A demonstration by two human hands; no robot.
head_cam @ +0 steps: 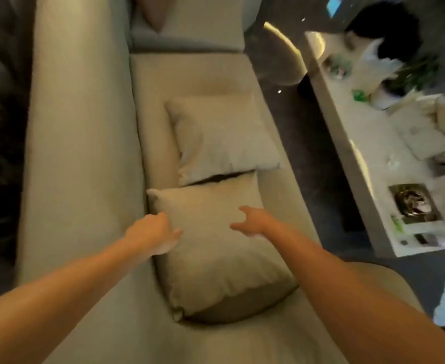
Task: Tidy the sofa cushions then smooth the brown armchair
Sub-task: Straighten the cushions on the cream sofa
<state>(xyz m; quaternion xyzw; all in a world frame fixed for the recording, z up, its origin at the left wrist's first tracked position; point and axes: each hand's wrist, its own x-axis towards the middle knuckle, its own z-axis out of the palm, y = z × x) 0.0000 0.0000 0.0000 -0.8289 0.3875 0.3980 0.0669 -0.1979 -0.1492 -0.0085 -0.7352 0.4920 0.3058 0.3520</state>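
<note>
Two beige cushions lie flat on the seat of a beige sofa (79, 143). The near cushion (216, 261) is in the middle of the view, and the far cushion (221, 137) lies just beyond it, their edges touching. My left hand (155, 232) rests at the near cushion's left edge with fingers spread. My right hand (252, 222) hovers over its upper right part, fingers apart, holding nothing. A brownish cushion (155, 11) stands at the far end of the sofa. No brown armchair can be made out.
A long white coffee table (352, 153) runs along the right, carrying a potted plant (410, 74), magazines (420, 219) and small items. Dark floor (308, 122) separates it from the sofa. The sofa back rises on the left.
</note>
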